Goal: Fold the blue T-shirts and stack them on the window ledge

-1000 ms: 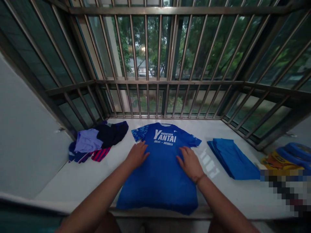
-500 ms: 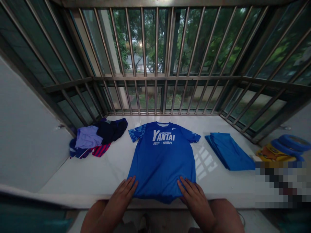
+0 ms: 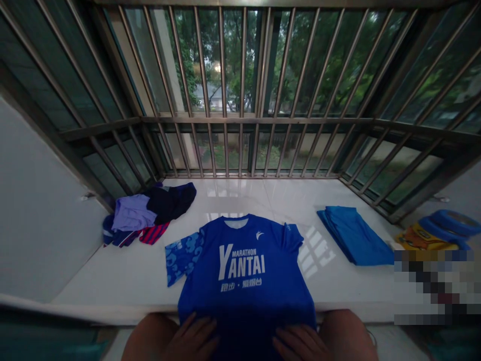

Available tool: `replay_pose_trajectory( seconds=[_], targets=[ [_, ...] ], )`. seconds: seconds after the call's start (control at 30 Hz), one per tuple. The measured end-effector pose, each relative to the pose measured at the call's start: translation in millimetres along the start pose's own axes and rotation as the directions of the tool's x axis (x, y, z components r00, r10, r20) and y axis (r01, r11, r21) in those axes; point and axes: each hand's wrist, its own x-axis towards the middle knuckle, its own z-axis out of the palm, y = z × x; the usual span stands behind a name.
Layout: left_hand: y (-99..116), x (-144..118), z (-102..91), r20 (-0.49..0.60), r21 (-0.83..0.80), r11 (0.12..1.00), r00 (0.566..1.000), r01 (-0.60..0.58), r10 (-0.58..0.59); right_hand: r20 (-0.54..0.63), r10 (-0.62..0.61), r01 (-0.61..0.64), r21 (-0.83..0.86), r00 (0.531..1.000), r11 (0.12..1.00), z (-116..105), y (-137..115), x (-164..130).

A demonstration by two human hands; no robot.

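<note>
A blue T-shirt (image 3: pixel 244 296) printed "MARATHON YANTAI" lies front up on the white window ledge (image 3: pixel 128 281). Its lower part hangs over the near edge toward me. My left hand (image 3: pixel 195 340) rests on the shirt's lower left, fingers spread on the fabric and pulling it. My right hand (image 3: pixel 300 344) does the same on the lower right. The shirt's left sleeve, with a lighter pattern, lies flat to the side; the right sleeve is partly tucked in.
A heap of unfolded clothes (image 3: pixel 150 215) sits at the ledge's back left. A stack of folded blue garments (image 3: pixel 355 235) lies on the right. Metal window bars (image 3: pixel 240 120) enclose the ledge. Yellow and blue items (image 3: pixel 432 231) stand at the far right.
Both hands slid down the shirt from chest to hem, then dragged it toward me. Its lower part now hangs over the ledge's front edge.
</note>
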Motion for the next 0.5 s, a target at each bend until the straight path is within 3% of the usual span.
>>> replay_pose_trajectory(
  seconds=[0.07,0.13,0.2,0.27,0.37,0.5],
  targets=[
    [-0.4,37.1,-9.5,0.056,0.024,0.983,0.981,0.183,-0.184,0.055,0.189,-0.191,0.031,0.980,0.981,10.2,6.0,23.5],
    [-8.9,79.6,-16.4,0.079,0.036,0.928,0.924,0.372,-0.374,0.156,0.382,-0.392,0.038,0.911,0.919,23.3,18.9,52.1],
    [-23.3,117.4,-17.2,0.103,0.030,0.870,0.864,0.492,-0.492,0.267,0.499,-0.526,0.035,0.824,0.850,36.2,34.6,78.7],
    [-39.6,144.6,-13.8,0.132,0.011,0.832,0.824,0.554,-0.550,0.359,0.570,-0.617,0.023,0.740,0.787,46.4,49.4,97.8],
    [-60.7,168.0,-9.6,0.142,-0.019,0.806,0.800,0.591,-0.583,0.425,0.637,-0.704,-0.001,0.643,0.710,55.9,66.9,111.8],
    [-85.6,191.4,-12.8,0.183,-0.024,0.784,0.774,0.620,-0.607,0.473,0.657,-0.737,-0.025,0.587,0.676,63.3,89.4,122.4]
  ],
)
